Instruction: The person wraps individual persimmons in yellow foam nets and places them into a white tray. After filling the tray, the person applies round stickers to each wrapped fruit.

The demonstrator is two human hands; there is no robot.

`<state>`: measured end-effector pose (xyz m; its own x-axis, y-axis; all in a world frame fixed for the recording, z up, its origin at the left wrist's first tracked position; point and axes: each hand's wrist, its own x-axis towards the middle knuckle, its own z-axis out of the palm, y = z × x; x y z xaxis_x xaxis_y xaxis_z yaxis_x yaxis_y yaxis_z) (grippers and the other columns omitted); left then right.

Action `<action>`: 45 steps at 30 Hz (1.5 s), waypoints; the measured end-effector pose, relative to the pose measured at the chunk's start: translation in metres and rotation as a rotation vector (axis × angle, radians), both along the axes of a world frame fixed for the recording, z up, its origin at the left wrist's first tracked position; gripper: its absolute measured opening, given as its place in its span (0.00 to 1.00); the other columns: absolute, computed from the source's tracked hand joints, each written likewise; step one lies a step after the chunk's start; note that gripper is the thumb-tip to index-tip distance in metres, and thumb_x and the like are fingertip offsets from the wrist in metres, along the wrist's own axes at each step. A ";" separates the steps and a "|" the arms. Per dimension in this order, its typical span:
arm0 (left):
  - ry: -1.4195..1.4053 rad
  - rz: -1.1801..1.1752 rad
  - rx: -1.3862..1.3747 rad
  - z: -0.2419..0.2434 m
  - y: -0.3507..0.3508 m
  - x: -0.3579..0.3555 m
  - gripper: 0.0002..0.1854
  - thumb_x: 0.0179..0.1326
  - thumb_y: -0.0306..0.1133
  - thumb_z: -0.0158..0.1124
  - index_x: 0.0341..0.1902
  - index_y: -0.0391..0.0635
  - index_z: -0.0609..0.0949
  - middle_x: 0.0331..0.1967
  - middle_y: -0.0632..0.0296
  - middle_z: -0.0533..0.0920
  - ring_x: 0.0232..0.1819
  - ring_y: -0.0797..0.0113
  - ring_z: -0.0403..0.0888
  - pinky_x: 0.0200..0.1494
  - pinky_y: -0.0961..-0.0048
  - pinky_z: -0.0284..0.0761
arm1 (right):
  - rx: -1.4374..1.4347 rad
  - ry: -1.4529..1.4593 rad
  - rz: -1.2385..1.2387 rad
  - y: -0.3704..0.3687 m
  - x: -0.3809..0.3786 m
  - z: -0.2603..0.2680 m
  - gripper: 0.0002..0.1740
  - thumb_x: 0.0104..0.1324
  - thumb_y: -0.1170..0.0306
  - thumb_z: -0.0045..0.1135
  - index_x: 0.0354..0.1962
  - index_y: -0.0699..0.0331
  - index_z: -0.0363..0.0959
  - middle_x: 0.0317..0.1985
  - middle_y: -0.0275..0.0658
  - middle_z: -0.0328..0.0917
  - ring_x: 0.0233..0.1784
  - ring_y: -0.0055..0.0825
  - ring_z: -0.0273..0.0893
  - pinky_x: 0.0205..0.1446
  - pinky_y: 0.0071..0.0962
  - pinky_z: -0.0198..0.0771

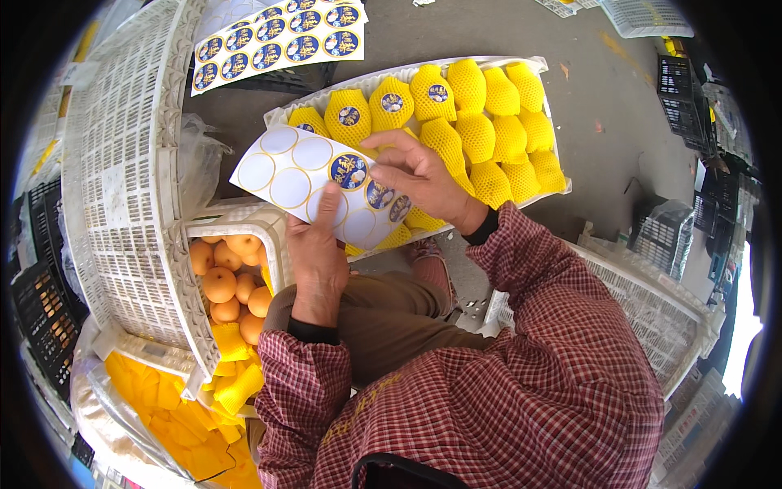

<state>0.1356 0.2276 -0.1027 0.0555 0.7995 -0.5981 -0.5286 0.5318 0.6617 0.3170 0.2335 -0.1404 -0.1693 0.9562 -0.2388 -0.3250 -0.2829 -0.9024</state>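
A white sheet of round stickers (290, 186) is held in my left hand (317, 253), its thumb pressing on top. Several blue printed stickers remain along the sheet's right side; the other circles on it are blank. At the upper right edge of the sheet is my right hand (421, 180), its thumb over a blue sticker and its index finger apart from the thumb. I see nothing between those fingertips. Just beyond both hands lies a shallow white box (565, 186) of fruits in yellow foam nets (443, 143). Several netted fruits in the far row bear blue stickers. The sheet hides the box's near-left part.
Left of my knee, a white basket (278, 244) holds bare orange-brown round fruits (220, 284). Loose yellow foam nets (241, 388) lie below it. A tall white plastic crate (122, 171) stands on the left. More sticker sheets (281, 46) rest on a dark crate at the back.
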 end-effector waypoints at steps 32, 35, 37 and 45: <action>0.196 -0.300 0.030 -0.009 -0.007 0.012 0.14 0.59 0.21 0.71 0.48 0.37 0.83 0.43 0.59 0.87 0.41 0.73 0.84 0.46 0.73 0.80 | 0.387 -0.387 0.070 -0.011 0.026 0.004 0.09 0.68 0.69 0.63 0.40 0.66 0.81 0.33 0.36 0.82 0.36 0.25 0.80 0.42 0.24 0.74; 0.176 -0.333 -0.002 -0.012 -0.008 0.015 0.14 0.60 0.21 0.70 0.50 0.36 0.83 0.44 0.59 0.87 0.41 0.72 0.84 0.47 0.73 0.80 | 0.196 -0.268 0.024 -0.015 0.033 -0.005 0.09 0.69 0.69 0.61 0.40 0.67 0.81 0.32 0.31 0.82 0.36 0.19 0.79 0.42 0.22 0.74; 0.154 -0.342 -0.016 -0.014 -0.008 0.017 0.15 0.61 0.21 0.68 0.52 0.36 0.82 0.45 0.58 0.86 0.43 0.70 0.84 0.48 0.72 0.80 | 0.023 -0.186 -0.042 -0.013 0.047 -0.017 0.10 0.70 0.69 0.59 0.41 0.68 0.81 0.34 0.30 0.82 0.37 0.16 0.78 0.44 0.21 0.73; 0.110 -0.248 -0.077 -0.020 -0.004 0.014 0.15 0.65 0.26 0.67 0.54 0.39 0.81 0.48 0.59 0.85 0.47 0.68 0.84 0.51 0.70 0.81 | 0.033 -1.554 -0.555 0.057 0.182 -0.122 0.13 0.69 0.64 0.54 0.42 0.62 0.81 0.39 0.46 0.84 0.43 0.38 0.84 0.45 0.32 0.78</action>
<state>0.1501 0.2232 -0.1225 0.1750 0.7218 -0.6696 -0.3030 0.6866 0.6609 0.4987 0.2908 -0.2620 0.5400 0.8226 0.1782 0.7903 -0.4228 -0.4435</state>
